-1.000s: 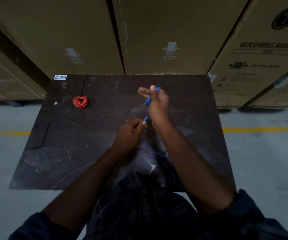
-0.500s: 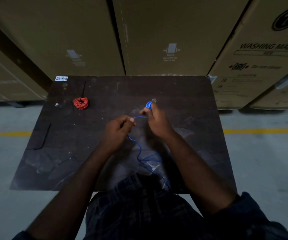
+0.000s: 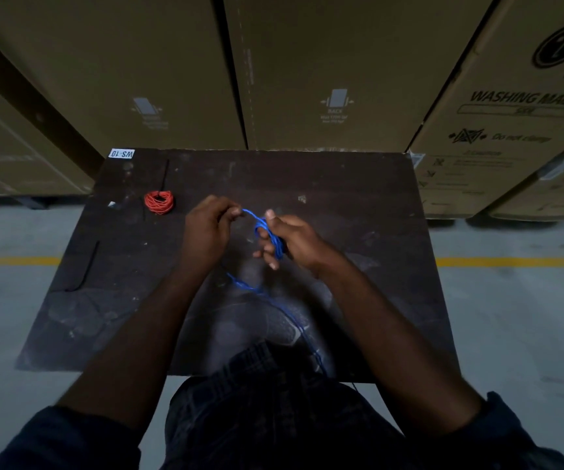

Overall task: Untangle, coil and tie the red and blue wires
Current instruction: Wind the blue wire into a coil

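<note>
Nearest the person, the loose run of the blue wire (image 3: 267,228) climbs from the near edge of the table (image 3: 358,205) toward the hands, thin and partly blurred. The right hand (image 3: 299,244) grips a small bundle of blue loops wound round its curled fingers. Just beside it, the left hand (image 3: 206,234) pinches the strand between thumb and fingertips. The hands are close but not touching, joined only by a short stretch of wire.

Out to the left of the left hand a black strip (image 3: 89,262) lies on the table. Beyond that hand and to its left, well apart from both hands, the red wire (image 3: 159,201) rests as a tight, flat coil.

Farther on, a white label (image 3: 122,153) at the table's corner reads "WS-10". Past the hands stand cardboard boxes. The middle box (image 3: 307,62) carries "BACK" under a small pictogram. The right-hand box (image 3: 497,157) shows "WASHING MACHIN", cut off by the frame, then "Do not clamp" and a round LG emblem.
</note>
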Action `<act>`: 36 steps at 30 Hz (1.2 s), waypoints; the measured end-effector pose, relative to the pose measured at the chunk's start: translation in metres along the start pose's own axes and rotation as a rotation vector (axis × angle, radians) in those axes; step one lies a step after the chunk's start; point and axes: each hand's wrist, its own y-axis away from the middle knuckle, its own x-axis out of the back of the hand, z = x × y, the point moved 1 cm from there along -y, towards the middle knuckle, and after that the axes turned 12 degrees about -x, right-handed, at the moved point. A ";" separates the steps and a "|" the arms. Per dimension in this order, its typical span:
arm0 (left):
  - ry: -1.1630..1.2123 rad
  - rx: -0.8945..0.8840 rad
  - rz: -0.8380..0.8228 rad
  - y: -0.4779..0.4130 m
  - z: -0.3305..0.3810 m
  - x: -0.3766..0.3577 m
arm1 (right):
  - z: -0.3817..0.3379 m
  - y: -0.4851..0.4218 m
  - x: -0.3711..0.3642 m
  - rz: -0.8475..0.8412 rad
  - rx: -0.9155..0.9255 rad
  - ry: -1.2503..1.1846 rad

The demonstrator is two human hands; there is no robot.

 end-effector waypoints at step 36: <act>-0.037 -0.076 -0.167 0.013 0.030 0.003 | 0.006 -0.007 0.038 0.582 0.292 0.975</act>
